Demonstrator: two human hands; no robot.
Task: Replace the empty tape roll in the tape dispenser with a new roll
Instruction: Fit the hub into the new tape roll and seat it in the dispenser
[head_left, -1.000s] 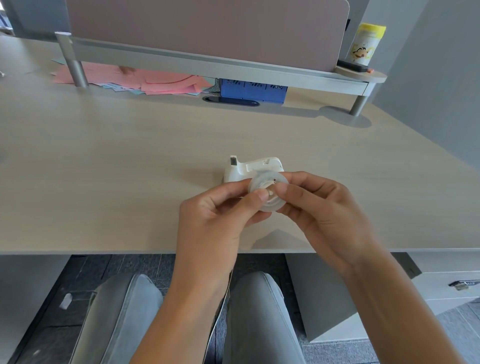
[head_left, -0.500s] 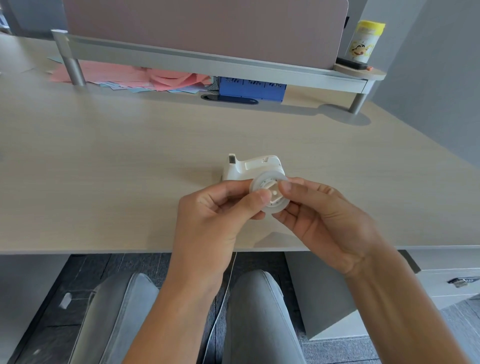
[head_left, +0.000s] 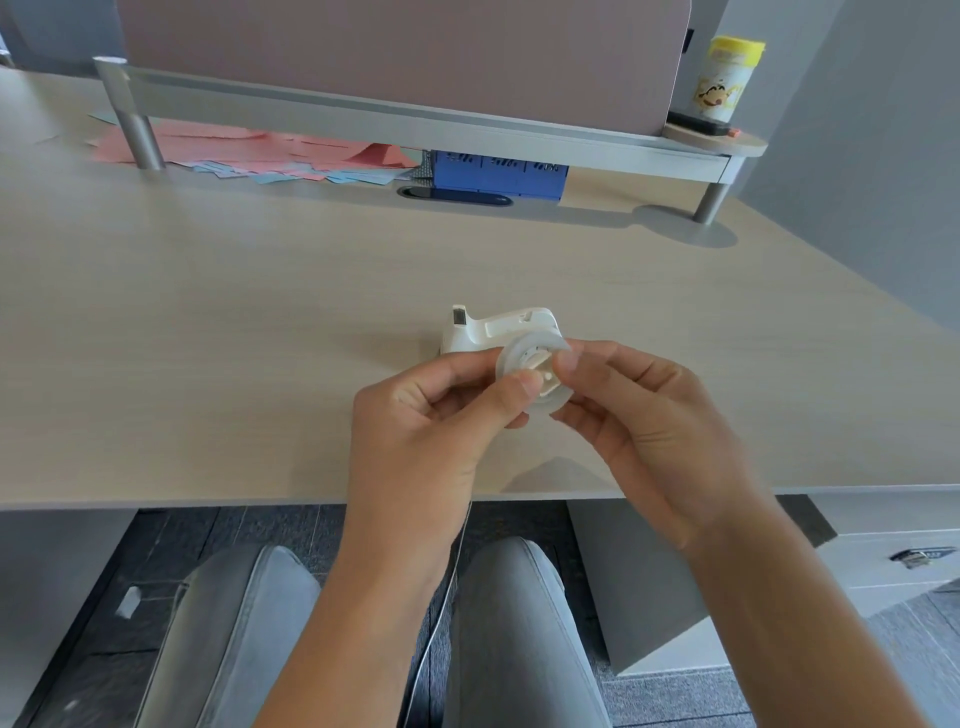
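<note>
A clear tape roll (head_left: 522, 356) with a white plastic hub in its middle is held above the desk, just in front of the white tape dispenser (head_left: 498, 330). My left hand (head_left: 441, 415) pinches the roll's left rim between thumb and fingers. From the right, my right hand (head_left: 639, 415) holds the roll, its thumb pressing on the hub. The dispenser stands on the wooden desk (head_left: 234, 322), its cutter at the left end, and the roll hides its lower front.
A grey monitor shelf (head_left: 415, 122) on legs runs along the back of the desk. Pink and blue papers (head_left: 249, 153) and a blue box (head_left: 498, 174) lie under it. A yellow-lidded canister (head_left: 727, 80) stands at its right end. My knees are below the desk edge.
Both hands have lifted the roll slightly toward the dispenser. My right thumb has shifted further onto the hub.
</note>
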